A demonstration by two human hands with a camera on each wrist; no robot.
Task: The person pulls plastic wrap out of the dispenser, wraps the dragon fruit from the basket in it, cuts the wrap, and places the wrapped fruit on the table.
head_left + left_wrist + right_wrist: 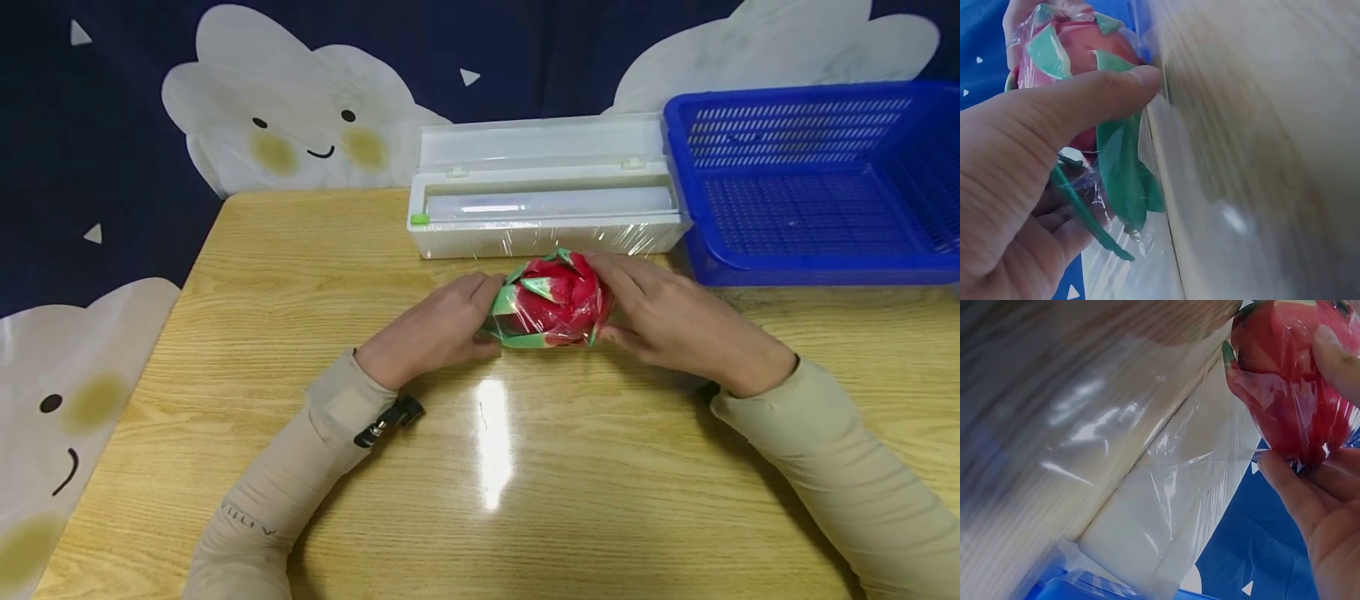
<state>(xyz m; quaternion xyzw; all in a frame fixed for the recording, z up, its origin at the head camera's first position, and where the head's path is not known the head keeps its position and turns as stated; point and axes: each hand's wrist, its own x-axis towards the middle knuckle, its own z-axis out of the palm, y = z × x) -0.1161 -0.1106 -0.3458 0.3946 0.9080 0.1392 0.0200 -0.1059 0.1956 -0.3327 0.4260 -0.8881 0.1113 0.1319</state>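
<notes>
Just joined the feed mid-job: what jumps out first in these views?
The red, green-scaled dragon fruit wrapped in clear film sits at the middle of the light wooden table, held between the left hand and the right hand. Right behind it lies the open white plastic cling-film dispenser, and a blue perforated plastic basket stands at the far right.

Bright, even overhead light fills the head view, leaving a white glare streak on the wooden table [491,442] at lower centre and soft shadows under the forearms. Edges bow slightly. Both wrist views are close, with the table surface smeared and out of focus.
</notes>
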